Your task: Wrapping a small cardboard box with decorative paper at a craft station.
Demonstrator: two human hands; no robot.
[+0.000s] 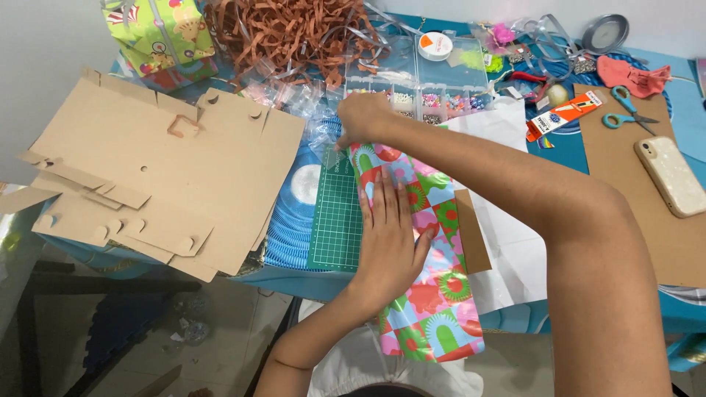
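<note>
A crowded craft counter (pixel 566 151) covered in blue fills the view, with grey floor showing below its near edge. In the middle lies a green cutting mat (pixel 337 220), and on it a parcel wrapped in bright patterned paper (pixel 434 294) of pink, green, red and blue, running from the mat's far end out past the near edge of the counter.

The left hand (pixel 390 235) lies flat on the parcel, fingers straight and together, pressing down on the paper; its grip is open and closes on nothing. The right hand (pixel 360 117) reaches across to the parcel's far end, its grip curled down over the paper's edge there; how tightly the fingers pinch cannot be told.

A brown card piece (pixel 472 231) lies just beside the parcel on white paper (pixel 515 250). To the left are flattened cardboard box blanks (pixel 169 176). Beyond the hands are a clear bead organiser (pixel 434 81), a heap of brown paper shred (pixel 287 33) and a wrapped gift box (pixel 158 33). On the right, on a brown board (pixel 618 184), lie teal scissors (pixel 629 110) and a phone (pixel 673 176).
</note>
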